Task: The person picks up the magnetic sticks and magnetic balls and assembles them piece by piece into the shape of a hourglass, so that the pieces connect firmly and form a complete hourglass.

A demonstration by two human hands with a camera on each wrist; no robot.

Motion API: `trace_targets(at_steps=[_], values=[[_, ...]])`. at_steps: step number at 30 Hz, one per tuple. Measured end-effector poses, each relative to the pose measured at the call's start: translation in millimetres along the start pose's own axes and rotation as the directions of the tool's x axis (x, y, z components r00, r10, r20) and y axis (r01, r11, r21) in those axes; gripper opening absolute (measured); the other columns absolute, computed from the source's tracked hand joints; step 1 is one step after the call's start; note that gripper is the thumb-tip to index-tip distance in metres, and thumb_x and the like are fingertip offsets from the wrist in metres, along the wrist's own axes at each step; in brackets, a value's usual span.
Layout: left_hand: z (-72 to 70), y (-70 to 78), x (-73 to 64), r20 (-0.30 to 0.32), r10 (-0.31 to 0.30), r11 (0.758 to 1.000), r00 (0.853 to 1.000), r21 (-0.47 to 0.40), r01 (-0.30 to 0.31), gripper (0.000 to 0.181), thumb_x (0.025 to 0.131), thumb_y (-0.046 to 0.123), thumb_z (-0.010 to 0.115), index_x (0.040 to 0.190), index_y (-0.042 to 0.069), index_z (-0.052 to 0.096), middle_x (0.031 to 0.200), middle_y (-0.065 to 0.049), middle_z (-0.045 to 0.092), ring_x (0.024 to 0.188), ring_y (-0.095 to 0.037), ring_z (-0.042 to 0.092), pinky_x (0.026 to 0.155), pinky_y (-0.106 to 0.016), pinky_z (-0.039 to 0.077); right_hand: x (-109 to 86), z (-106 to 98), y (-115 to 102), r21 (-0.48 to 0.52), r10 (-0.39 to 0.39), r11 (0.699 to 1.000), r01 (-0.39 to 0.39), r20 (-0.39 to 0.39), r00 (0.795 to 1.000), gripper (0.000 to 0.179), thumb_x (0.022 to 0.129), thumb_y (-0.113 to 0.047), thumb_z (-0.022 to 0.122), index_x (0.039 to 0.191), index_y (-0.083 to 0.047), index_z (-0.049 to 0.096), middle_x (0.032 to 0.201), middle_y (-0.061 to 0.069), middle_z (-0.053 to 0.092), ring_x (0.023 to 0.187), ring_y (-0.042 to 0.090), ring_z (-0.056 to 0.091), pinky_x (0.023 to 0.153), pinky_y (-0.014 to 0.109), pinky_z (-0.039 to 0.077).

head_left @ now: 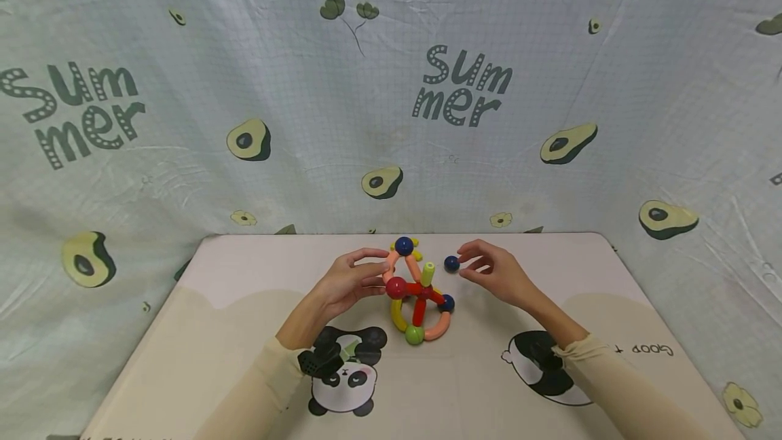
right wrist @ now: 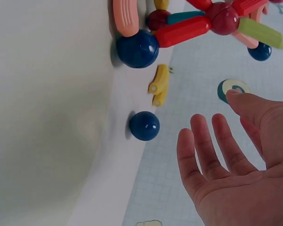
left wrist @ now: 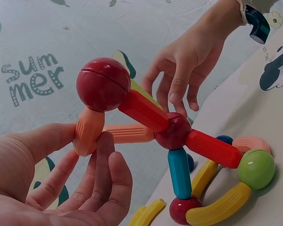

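Observation:
A structure of magnetic rods and balls stands on the table, with a dark red ball (left wrist: 172, 131) joining several rods at its middle. Its ring-shaped base has yellow and peach curved rods and a green ball (head_left: 415, 335). My left hand (head_left: 351, 284) pinches a peach rod (left wrist: 88, 132) between thumb and fingers, just below a large red ball (left wrist: 103, 84). At the top sits a blue ball (head_left: 404, 246); a light green rod (head_left: 427, 273) points up from the middle. My right hand (right wrist: 236, 179) holds nothing, fingers loosely bent, beside a loose blue ball (right wrist: 144, 125).
Behind the structure lie loose yellow curved rods (right wrist: 159, 84). The pale table (head_left: 244, 304) carries a printed panda (head_left: 343, 386) and other drawings. A patterned curtain (head_left: 305, 87) hangs along the table's back and sides.

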State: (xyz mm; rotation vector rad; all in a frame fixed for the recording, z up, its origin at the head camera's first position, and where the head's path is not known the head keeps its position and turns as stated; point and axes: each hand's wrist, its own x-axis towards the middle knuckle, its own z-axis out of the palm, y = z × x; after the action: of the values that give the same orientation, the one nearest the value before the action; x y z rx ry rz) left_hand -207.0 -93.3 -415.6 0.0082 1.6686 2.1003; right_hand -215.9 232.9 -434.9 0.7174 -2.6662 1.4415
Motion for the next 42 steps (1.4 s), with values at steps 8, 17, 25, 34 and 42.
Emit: trace_targets(at_steps=[8, 17, 25, 34, 42], values=[[0.6, 0.2, -0.5, -0.006, -0.001, 1.0, 1.0, 0.002, 0.001, 0.045, 0.099, 0.012, 0.069, 0.14, 0.0, 0.054, 0.106, -0.01, 0.072, 0.084, -0.02, 0.074, 0.085, -0.036, 0.059, 0.5, 0, 7, -0.029, 0.001, 1.0, -0.001, -0.009, 1.0, 0.035, 0.092, -0.007, 0.077, 0.124, -0.008, 0.064, 0.115, 0.019, 0.071, 0.095, 0.024, 0.072, 0.084, 0.026, 0.056], [0.5, 0.6, 0.3, -0.005, -0.008, 1.0, 1.0, -0.003, 0.008, 0.045, 0.099, 0.012, 0.069, 0.14, 0.001, 0.054, 0.104, -0.01, 0.073, 0.082, -0.02, 0.073, 0.084, -0.036, 0.059, 1.6, -1, 10, -0.04, 0.017, 0.999, -0.017, -0.008, 1.0, 0.034, 0.092, -0.008, 0.077, 0.124, -0.009, 0.064, 0.116, 0.019, 0.071, 0.094, 0.024, 0.072, 0.084, 0.03, 0.058], [0.0, -0.4, 0.4, -0.009, -0.012, 1.0, 1.0, -0.005, 0.012, 0.046, 0.099, 0.012, 0.069, 0.14, 0.001, 0.055, 0.104, -0.01, 0.073, 0.083, -0.021, 0.073, 0.085, -0.036, 0.059, 1.8, 0, 12, -0.044, 0.017, 0.999, -0.017, -0.006, 1.0, 0.035, 0.092, -0.007, 0.077, 0.124, -0.008, 0.064, 0.116, 0.021, 0.07, 0.094, 0.024, 0.072, 0.084, 0.032, 0.058], [-0.4, -1.1, -0.6, -0.004, -0.004, 1.0, 1.0, -0.003, 0.004, 0.045, 0.099, 0.012, 0.068, 0.141, 0.001, 0.054, 0.104, -0.009, 0.073, 0.085, -0.02, 0.074, 0.084, -0.036, 0.059, 6.6, 2, 19, -0.056, 0.031, 0.998, -0.031, -0.005, 1.0, 0.034, 0.093, -0.008, 0.077, 0.124, -0.006, 0.064, 0.116, 0.019, 0.07, 0.094, 0.026, 0.073, 0.084, 0.038, 0.059], [-0.8, -1.7, -0.1, 0.0, -0.005, 1.0, 1.0, -0.002, 0.005, 0.045, 0.099, 0.013, 0.069, 0.141, 0.001, 0.054, 0.106, -0.011, 0.073, 0.083, -0.02, 0.073, 0.085, -0.036, 0.059, 15.5, 9, 41, -0.083, 0.076, 0.994, -0.077, -0.004, 0.997, 0.033, 0.093, -0.003, 0.075, 0.124, -0.004, 0.066, 0.12, 0.019, 0.068, 0.096, 0.031, 0.071, 0.085, 0.047, 0.058]])
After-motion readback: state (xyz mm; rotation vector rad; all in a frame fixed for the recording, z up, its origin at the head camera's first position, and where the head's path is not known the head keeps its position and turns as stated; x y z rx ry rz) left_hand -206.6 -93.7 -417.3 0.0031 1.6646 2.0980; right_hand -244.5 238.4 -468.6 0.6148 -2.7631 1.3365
